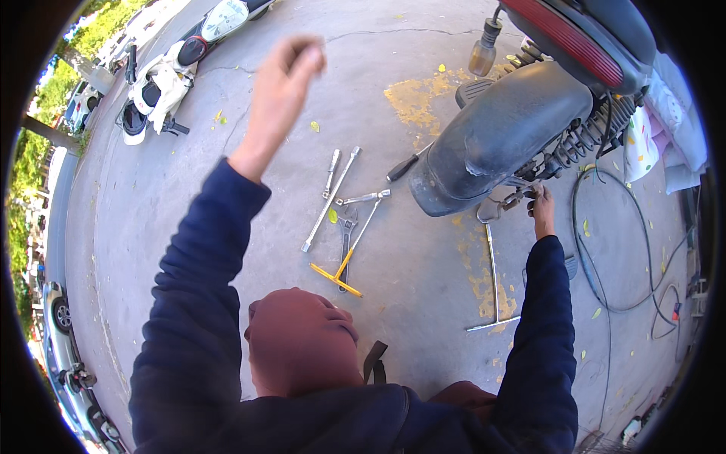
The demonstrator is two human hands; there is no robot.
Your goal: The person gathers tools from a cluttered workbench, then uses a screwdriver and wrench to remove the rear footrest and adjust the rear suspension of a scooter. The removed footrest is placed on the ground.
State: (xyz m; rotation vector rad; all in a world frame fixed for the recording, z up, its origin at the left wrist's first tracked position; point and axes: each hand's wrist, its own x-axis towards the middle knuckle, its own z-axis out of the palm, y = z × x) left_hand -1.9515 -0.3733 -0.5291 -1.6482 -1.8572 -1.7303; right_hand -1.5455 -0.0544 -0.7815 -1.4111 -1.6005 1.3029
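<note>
My left hand (286, 79) is raised over the pavement, its fingers curled in toward the thumb and slightly blurred. Whatever it may hold is too small or hidden to make out. At the right, my right hand (542, 210) closes on a small metal part (514, 198) beside the grey rear fender (495, 140) of a two-wheeler. Its fingertips are partly hidden there. Below the fender, a long T-handle wrench (493, 276) lies on the ground, its upper end by a curved metal piece (488, 210).
Between my arms lie a yellow T-handle wrench (349, 261), an adjustable wrench (345, 246), a long socket bar (333, 198), jointed socket handles (363, 198) and a screwdriver (403, 166). A black hose (578, 227) loops at right. A white scooter (160, 91) stands far left.
</note>
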